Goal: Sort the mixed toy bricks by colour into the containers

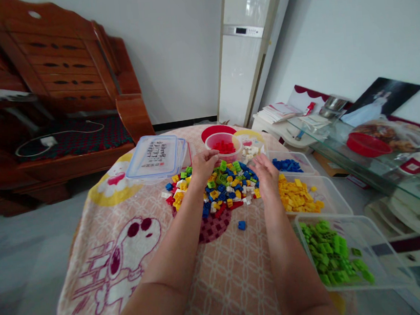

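**Colour on Every Side**

From where I stand, a mixed heap of toy blocks [230,181] covers the middle of the worktop [238,277]. The left hand [204,166] is at its far edge, near a bowl [213,138] of red blocks [225,148]; the right hand [265,171] is at its right side. Both have bent fingers, and I can't tell whether either grips a block. The left forearm [177,243] hides part of the heap, and a single blue block [242,225] lies apart, nearer the person. White blocks [250,152] sit just beyond the right hand. Boxes crowd the right: blue [307,161], yellow [334,194] and, nearest, green [382,257]. Lids [153,157] are stacked at far left (the top one bears dark writing). Beyond stand a wooden bench [57,58] and a tall white appliance [241,71]; a cluttered glass shelf [341,148] is off to the right.
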Demonstrator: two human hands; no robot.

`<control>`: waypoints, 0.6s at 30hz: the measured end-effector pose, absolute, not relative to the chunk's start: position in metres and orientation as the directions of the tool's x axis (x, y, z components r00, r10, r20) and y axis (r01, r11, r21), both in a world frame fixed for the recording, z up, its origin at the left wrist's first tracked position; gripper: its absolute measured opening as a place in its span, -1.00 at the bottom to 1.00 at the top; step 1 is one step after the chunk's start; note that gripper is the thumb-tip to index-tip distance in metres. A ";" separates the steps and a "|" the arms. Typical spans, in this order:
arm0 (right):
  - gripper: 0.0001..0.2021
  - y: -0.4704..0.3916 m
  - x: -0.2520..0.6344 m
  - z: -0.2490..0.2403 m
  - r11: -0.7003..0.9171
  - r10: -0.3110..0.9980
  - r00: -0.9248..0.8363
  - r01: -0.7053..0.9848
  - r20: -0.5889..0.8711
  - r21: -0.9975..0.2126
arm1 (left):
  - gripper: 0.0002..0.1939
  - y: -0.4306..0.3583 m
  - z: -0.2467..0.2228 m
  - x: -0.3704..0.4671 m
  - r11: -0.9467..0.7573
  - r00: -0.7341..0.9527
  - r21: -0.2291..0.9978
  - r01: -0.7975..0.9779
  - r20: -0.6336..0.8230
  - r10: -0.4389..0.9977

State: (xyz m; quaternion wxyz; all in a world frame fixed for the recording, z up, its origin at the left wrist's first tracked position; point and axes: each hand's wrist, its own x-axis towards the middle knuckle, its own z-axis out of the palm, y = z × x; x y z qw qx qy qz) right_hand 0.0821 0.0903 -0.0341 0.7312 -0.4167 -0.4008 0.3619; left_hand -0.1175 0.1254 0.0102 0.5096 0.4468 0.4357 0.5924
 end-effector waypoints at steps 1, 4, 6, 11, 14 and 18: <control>-0.26 0.090 0.082 -0.034 0.393 0.865 0.410 -0.189 0.291 -0.900 | -0.79 0.125 0.010 -0.117 -0.099 -0.083 0.972 -0.215 0.083 0.993; -0.33 0.089 0.084 -0.033 0.385 0.871 0.376 -0.121 0.316 -0.915 | -0.80 0.125 0.010 -0.117 -0.090 -0.084 0.972 -0.219 0.073 0.994; -0.42 0.086 0.085 -0.031 0.357 0.885 0.319 0.002 0.339 -0.934 | -0.81 0.125 0.011 -0.117 -0.094 -0.080 0.970 -0.224 0.078 0.994; -0.59 0.075 0.084 -0.022 0.294 0.914 0.126 0.451 0.386 -0.843 | -0.82 0.123 0.013 -0.118 -0.106 -0.080 0.968 -0.229 0.090 0.993; -0.51 0.072 0.078 -0.021 0.256 0.928 0.048 0.640 0.371 -0.724 | -0.82 0.123 0.014 -0.117 -0.102 -0.082 0.968 -0.228 0.086 0.993; -0.50 0.072 0.077 -0.022 0.184 0.932 0.062 0.769 0.358 -0.612 | -0.81 0.124 0.013 -0.118 -0.093 -0.087 0.971 -0.221 0.076 0.993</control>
